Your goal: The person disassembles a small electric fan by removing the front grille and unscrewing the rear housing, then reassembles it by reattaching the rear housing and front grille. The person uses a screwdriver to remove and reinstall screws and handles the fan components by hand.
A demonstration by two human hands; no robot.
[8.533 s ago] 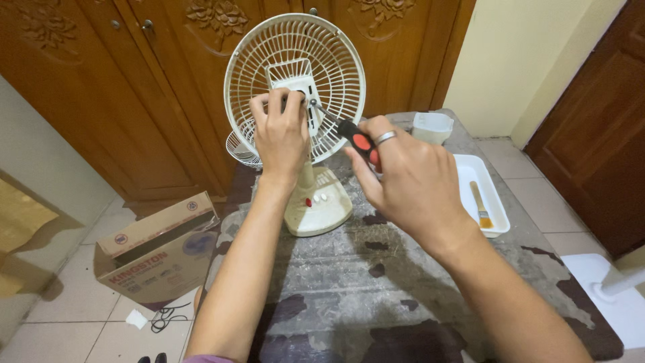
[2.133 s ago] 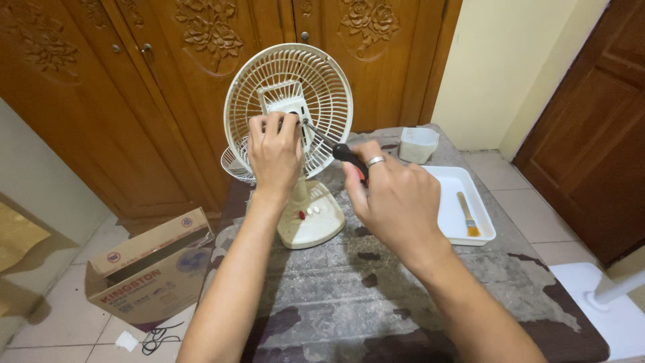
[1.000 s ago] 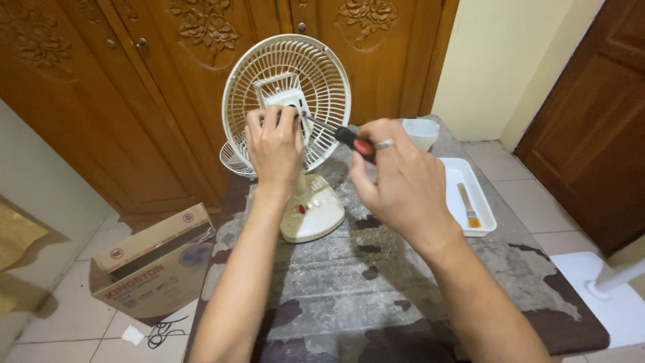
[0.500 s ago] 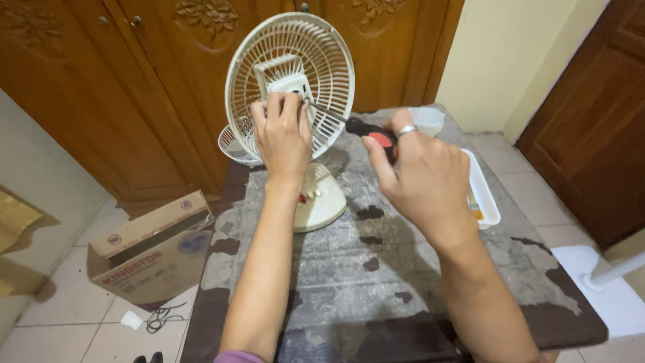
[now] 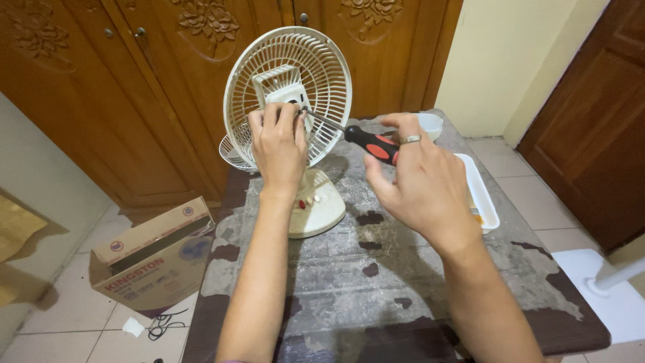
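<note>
Left hand (image 5: 279,144) gripping fan (image 5: 285,94) hub; right hand (image 5: 420,181) holding screwdriver (image 5: 359,140), shaft slanting up-left, tip at hub beside left fingers.

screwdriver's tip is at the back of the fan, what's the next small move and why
Probably turn the screwdriver in place. Its tip already sits at the motor housing behind the grille, the right hand grips the red and black handle, and the left hand steadies the fan, so nothing seems to need repositioning.

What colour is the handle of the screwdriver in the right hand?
Black with red-orange patches; the screwdriver handle shows best in the head view, held by the right hand.
</note>
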